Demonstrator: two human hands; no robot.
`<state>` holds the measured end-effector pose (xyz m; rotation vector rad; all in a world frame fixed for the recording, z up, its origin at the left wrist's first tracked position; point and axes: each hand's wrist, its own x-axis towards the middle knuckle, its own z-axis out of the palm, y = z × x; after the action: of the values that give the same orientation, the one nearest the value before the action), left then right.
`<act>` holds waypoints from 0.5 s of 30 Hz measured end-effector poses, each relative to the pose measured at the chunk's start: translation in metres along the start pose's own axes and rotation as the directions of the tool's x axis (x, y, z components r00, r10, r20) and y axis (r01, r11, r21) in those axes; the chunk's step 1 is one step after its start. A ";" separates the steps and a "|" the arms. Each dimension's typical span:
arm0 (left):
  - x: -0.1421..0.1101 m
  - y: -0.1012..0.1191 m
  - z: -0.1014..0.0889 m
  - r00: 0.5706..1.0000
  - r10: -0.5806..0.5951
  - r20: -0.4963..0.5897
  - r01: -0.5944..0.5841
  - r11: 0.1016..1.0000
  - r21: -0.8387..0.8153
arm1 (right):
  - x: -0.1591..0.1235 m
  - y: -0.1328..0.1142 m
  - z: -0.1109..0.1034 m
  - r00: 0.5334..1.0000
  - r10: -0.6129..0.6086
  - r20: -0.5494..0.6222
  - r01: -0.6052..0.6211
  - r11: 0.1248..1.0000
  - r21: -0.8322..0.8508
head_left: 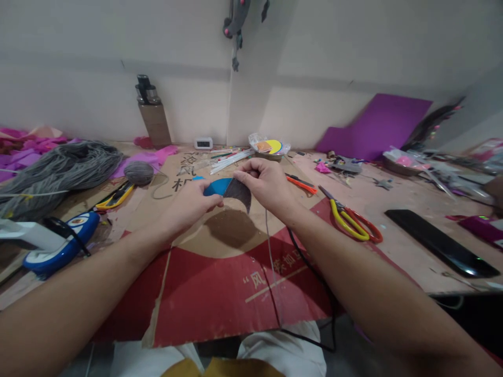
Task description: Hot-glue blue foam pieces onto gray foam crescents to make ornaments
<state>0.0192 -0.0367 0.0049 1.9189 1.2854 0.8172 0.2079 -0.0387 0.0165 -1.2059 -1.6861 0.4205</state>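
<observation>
Mustard garment lay nearest, bottom centre. Mid-frame, left hand gripped the blue side of a curved piece, long axis running left-to-right; right hand, nearer its grey part, pinched that section's upper edge.

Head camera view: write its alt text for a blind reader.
A left hand and a right hand pinch a curved piece, part blue, part dark grey, above red and brown cardboard on a worktable. Red and yellow scissors lie to the right; a ball of grey yarn and a yellow cutter lie to the left.
</observation>
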 end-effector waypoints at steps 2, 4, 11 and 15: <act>0.000 0.000 0.000 1.000 0.022 -0.005 -0.022 1.000 0.010 | 0.001 0.001 0.000 0.999 0.046 0.021 -0.047 0.997 0.059; 0.001 -0.001 0.001 0.999 0.045 -0.008 -0.045 0.999 0.021 | 0.002 0.002 0.000 0.995 0.083 0.051 -0.088 0.989 0.117; -0.001 0.007 -0.001 0.998 0.061 -0.007 -0.061 0.997 0.055 | 0.001 0.005 0.000 0.995 0.040 0.093 -0.055 0.985 0.162; -0.003 0.013 -0.002 0.996 0.087 -0.013 -0.086 0.994 0.066 | 0.000 0.003 0.001 0.992 0.046 0.118 -0.072 0.972 0.223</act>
<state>0.0234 -0.0433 0.0158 2.0353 1.2597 0.8447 0.2084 -0.0372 0.0141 -1.0822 -1.6486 0.7092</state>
